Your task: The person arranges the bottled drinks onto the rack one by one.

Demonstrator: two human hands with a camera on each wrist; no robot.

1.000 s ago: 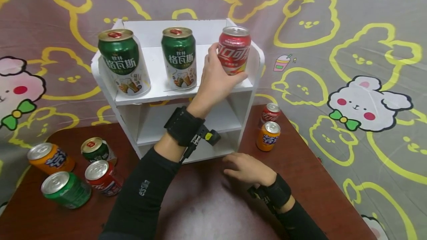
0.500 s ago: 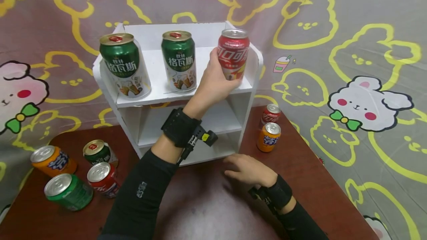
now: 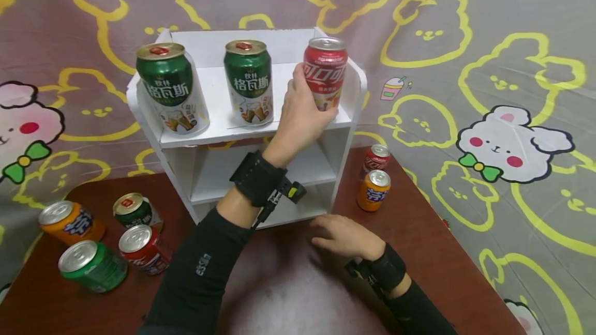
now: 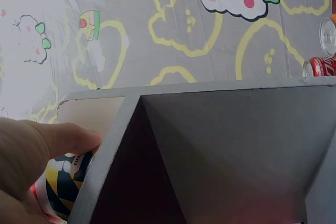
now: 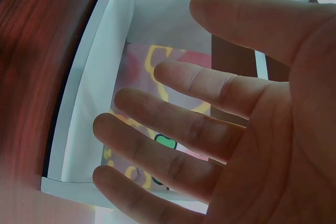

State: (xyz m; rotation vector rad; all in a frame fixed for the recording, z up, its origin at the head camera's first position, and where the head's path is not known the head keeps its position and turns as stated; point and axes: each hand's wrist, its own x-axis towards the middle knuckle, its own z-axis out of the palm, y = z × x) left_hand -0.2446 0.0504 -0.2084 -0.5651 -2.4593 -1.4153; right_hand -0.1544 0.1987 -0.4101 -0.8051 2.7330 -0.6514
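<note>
- Red can (image 3: 327, 69): upright at the right end of the top tier (image 3: 213, 87), near its front edge; base contact unclear.
- Left hand (image 3: 302, 110): gripping red can.
- Right hand (image 3: 349, 237): spread, holding nothing, low before the rack (image 3: 342, 159).
- Risk, judged: release too far forward could topple it.
- Risk, judged: leftward withdrawal could knock the middle green can (image 3: 249, 87).

Yellow-patterned grey cloth (image 3: 437, 19) hangs behind a red-brown table (image 3: 428, 255).

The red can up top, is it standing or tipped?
Upright: the red can has its silver lid on top, and the left hand holds its side.
</note>
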